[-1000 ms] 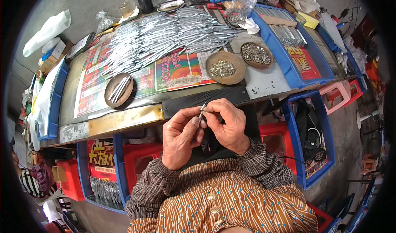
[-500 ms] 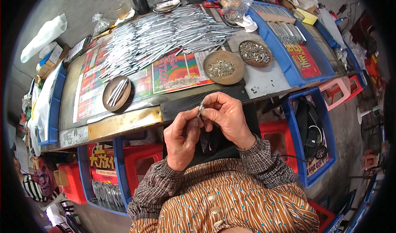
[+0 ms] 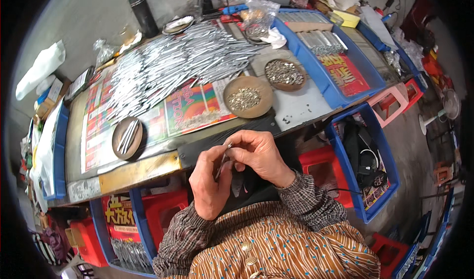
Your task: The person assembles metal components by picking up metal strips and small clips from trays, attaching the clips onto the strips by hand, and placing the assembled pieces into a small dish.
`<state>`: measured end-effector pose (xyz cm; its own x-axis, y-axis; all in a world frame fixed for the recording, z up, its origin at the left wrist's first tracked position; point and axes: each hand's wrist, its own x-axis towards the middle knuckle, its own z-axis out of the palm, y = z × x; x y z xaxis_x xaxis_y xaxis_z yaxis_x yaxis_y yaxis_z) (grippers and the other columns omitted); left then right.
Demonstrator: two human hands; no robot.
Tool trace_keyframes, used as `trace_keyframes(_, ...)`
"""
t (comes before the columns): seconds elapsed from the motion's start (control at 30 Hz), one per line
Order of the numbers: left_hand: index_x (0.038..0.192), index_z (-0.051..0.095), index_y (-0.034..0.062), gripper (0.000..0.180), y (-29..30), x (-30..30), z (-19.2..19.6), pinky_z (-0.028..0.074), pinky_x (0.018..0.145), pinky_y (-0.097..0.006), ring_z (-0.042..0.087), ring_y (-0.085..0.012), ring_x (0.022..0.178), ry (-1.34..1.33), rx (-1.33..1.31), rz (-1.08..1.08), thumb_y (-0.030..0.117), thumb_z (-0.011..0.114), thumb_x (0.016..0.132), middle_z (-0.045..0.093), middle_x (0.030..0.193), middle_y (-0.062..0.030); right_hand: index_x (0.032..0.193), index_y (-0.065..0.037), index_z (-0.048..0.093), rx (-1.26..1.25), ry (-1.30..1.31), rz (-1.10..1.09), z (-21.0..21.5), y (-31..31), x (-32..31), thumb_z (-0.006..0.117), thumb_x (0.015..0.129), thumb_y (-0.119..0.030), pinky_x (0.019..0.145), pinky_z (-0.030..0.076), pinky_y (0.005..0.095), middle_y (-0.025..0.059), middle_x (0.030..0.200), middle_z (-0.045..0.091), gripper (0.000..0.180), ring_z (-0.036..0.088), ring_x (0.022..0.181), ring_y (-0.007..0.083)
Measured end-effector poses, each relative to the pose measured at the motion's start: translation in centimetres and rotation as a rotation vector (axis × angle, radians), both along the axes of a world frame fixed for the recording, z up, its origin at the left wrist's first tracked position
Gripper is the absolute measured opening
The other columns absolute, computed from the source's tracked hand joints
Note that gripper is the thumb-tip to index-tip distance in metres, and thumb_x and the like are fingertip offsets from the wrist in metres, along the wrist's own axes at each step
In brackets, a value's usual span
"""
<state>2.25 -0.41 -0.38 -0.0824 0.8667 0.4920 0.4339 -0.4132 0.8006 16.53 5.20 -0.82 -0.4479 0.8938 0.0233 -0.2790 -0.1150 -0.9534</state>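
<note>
My left hand (image 3: 210, 180) and my right hand (image 3: 259, 153) meet just below the near edge of the workbench (image 3: 133, 168). Together they pinch a thin silver metal strip (image 3: 222, 161) that stands nearly upright between the fingertips. On the bench beyond lies a big spread of the same silver strips (image 3: 173, 62). A round brown dish (image 3: 127, 137) at the left holds a few strips. Two more brown dishes, one near (image 3: 248, 97) and one farther right (image 3: 285, 74), hold small shiny metal bits.
Colourful printed sheets (image 3: 190, 109) cover the bench top. A blue tray (image 3: 340, 67) with more strips sits at the right. Red stools (image 3: 163, 212) and blue crates (image 3: 368, 165) stand underneath. A dark flask (image 3: 143, 13) and plastic bags (image 3: 259, 15) line the far edge.
Both hands have stayed together at the bench edge, working the strip; the fingers have shifted a little and the view has tilted slightly.
</note>
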Motion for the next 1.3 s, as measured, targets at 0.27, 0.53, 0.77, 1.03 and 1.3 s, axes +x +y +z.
trace_keyframes(0.27, 0.102, 0.063, -0.0014, 0.026, 1.9, -0.2, 0.2, 0.051, 0.068, -0.030, 0.065, -0.0244, 0.075, 0.285, 0.143, 0.009, -0.011, 0.063, 0.077, 0.063, 0.085, -0.0145, 0.095, 0.002, 0.064, 0.328, -0.339, -0.154, 1.1, 1.8, 3.3, 0.065, 0.086, -0.004, 0.062, 0.047, 0.0241, 0.0028, 0.081, 0.062, 0.011, 0.056, 0.071, 0.0061)
trace_keyframes(0.53, 0.098, 0.066, -0.0016, 0.026, 2.9, -1.5, -0.1, 0.049, 0.063, -0.030, 0.063, -0.0255, 0.070, 0.279, 0.060, 0.047, -0.014, 0.060, 0.076, 0.062, 0.080, -0.0144, 0.100, -0.002, 0.064, 0.978, -1.068, -0.773, -0.5, 8.8, 10.3, 0.070, 0.077, -0.009, 0.073, 0.047, 0.0403, 0.0115, 0.092, 0.059, 0.024, 0.056, 0.087, 0.0297)
trace_keyframes(0.77, 0.095, 0.065, -0.0031, 0.020, 3.2, -1.5, -0.4, 0.047, 0.062, -0.028, 0.061, -0.0227, 0.067, 0.286, 0.056, 0.059, -0.013, 0.062, 0.078, 0.062, 0.077, -0.0142, 0.103, -0.002, 0.065, 1.017, -1.315, -0.770, -1.5, 9.9, 10.6, 0.074, 0.073, -0.013, 0.079, 0.043, 0.0418, 0.0096, 0.098, 0.056, 0.034, 0.050, 0.096, 0.0291)
trace_keyframes(1.03, 0.097, 0.066, -0.0021, 0.022, 3.3, -1.9, -0.4, 0.046, 0.059, -0.026, 0.060, -0.0198, 0.065, 0.289, 0.016, 0.053, -0.013, 0.060, 0.079, 0.061, 0.076, -0.0127, 0.089, -0.002, 0.064, 1.036, -1.136, -0.766, -1.4, 10.1, 11.0, 0.071, 0.073, -0.005, 0.075, 0.045, 0.0402, 0.0098, 0.091, 0.058, 0.018, 0.053, 0.090, 0.0304)
trace_keyframes(1.3, 0.103, 0.065, -0.0013, 0.016, 1.8, -1.8, -0.7, 0.036, 0.051, -0.017, 0.047, -0.0028, 0.058, -0.420, -0.310, -0.079, -0.004, 0.058, 0.089, 0.061, 0.077, -0.0021, 0.088, 0.001, 0.063, 0.703, -0.655, -0.663, -0.3, 6.1, 7.6, 0.064, 0.082, 0.001, 0.061, 0.045, 0.0310, 0.0089, 0.080, 0.061, 0.006, 0.058, 0.068, 0.0199)
